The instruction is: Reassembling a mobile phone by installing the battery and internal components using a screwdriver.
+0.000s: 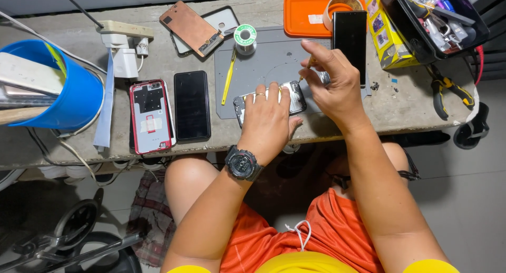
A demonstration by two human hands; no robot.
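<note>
Midway through work on an opened phone (271,100), lying with its insides up on the grey work mat (263,56), near the front edge of the concrete bench (63,146). Left hand (268,120) pressed flat over the phone's middle, fingers spread and only slightly curled, pinning it to the mat rather than gripping it; wristwatch (243,164) on that wrist, a ring on one finger. Right hand (334,83) poised just above the phone's right end, thumb and forefinger pinched tight on a thin tool (307,67), probably a small screwdriver, its tip angled down toward the phone's upper right corner; whether the tip touches cannot be told. By the look of it, a step of undoing or seating a small fastener inside the body. Judging from this, next move calls for a steady hold from the left hand, fine turning between the pinched fingers, and light downward pressure so the tip stays seated and does not skid across the board. On the mat beside the phone: a yellow pry tool (228,78), a spool of solder (245,36), and a dark phone (350,38) lying flat, screen side up. Farther left on the bench, a red-framed phone back (151,117) and a black phone (192,105) side by side, a copper-coloured panel (192,27) above them, a blue bucket (74,93) at the far left. Behind, an orange tray (305,14); to the right, a black parts box (437,20) and pliers (445,88).
</note>
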